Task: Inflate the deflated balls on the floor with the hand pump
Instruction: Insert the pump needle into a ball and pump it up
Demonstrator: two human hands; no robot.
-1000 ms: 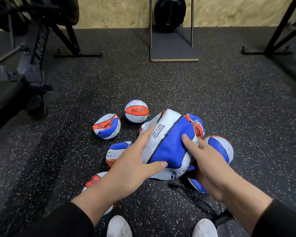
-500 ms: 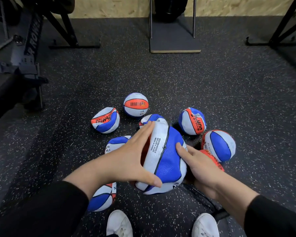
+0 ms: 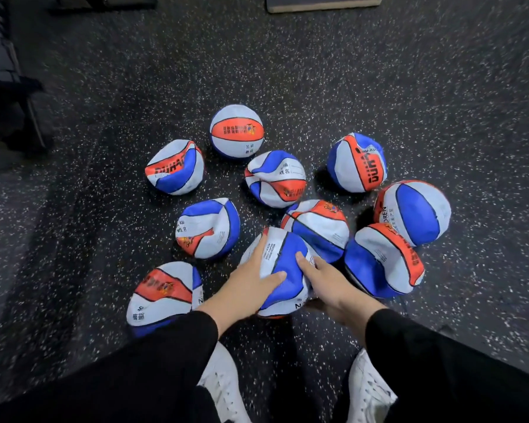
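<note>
Ten crumpled red, white and blue rubber balls on speckled black rubber floor, one limp ball at 6 o'clock of the cluster gripped by left hand and right hand, fingers curled around it, two white shoes below

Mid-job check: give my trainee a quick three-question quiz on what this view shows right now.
1. True or false: both hands are on the same ball.
2. How many balls are in view, the held one included?
A) six B) eight C) ten
3. Fill in: the pump is ____ in this view.

Key
1. True: the left hand and right hand grip the held ball.
2. C: nine others lie on the floor.
3. Not visible.
</note>
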